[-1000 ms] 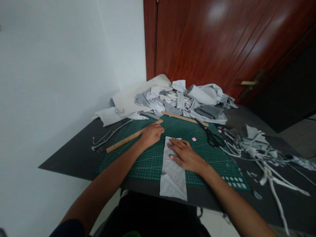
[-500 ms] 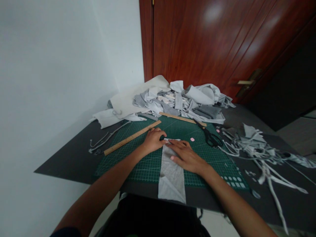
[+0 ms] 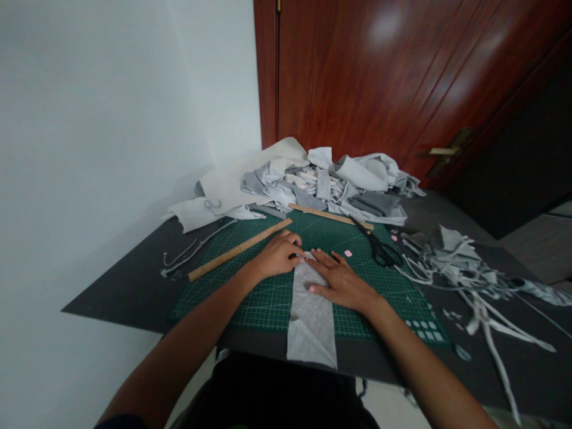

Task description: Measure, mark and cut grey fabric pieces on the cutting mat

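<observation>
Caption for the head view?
Right hand flat on grey fabric strip, left hand at its far corner, green cutting mat beneath.

Bare forearms, bare fingers, dark left sleeve

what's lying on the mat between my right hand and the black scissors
In the head view, one small pink disc lies on the green cutting mat between the right hand and the scissors.

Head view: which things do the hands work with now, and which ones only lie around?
In use: left hand, right hand, grey fabric strip, green cutting mat.
Lying about: wooden ruler, second ruler, scissors, fabric pile, cut scraps.
</observation>
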Action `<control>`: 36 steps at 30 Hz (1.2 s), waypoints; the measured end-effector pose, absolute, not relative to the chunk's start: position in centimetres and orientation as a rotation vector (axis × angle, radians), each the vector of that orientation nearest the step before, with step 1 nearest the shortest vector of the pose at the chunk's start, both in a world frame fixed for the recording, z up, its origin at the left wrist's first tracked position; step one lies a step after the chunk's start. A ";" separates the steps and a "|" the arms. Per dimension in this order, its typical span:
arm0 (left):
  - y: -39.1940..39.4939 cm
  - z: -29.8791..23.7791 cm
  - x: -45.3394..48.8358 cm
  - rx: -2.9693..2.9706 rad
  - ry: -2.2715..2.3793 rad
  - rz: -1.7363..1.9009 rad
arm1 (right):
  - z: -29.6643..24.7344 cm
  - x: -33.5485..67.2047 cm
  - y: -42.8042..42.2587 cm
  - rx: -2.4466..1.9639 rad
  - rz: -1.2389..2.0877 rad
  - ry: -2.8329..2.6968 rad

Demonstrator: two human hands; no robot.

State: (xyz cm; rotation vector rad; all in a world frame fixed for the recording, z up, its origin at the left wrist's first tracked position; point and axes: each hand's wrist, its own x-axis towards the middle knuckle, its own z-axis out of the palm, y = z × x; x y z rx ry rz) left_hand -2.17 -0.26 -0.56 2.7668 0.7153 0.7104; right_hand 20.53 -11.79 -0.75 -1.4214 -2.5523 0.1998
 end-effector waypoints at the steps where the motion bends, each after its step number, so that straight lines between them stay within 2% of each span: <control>1: -0.2 -0.5 -2.3 2.754 0.731 0.710 | -0.7 20.5 -11.8 -1.418 0.208 -2.551; 10: 0.4 -0.8 -2.5 2.661 0.543 0.669 | -0.2 20.3 -12.3 -1.369 0.193 -2.518; 16: 0.2 -1.1 -2.0 2.684 0.613 0.685 | -1.0 19.8 -12.2 -1.378 0.120 -2.505; 31: -0.1 -0.4 -2.3 2.753 0.531 0.652 | -1.4 19.6 -12.2 -1.498 0.174 -2.484; 36: -0.2 -0.3 -2.6 2.800 0.563 0.620 | -1.3 19.5 -12.2 -1.508 0.086 -2.452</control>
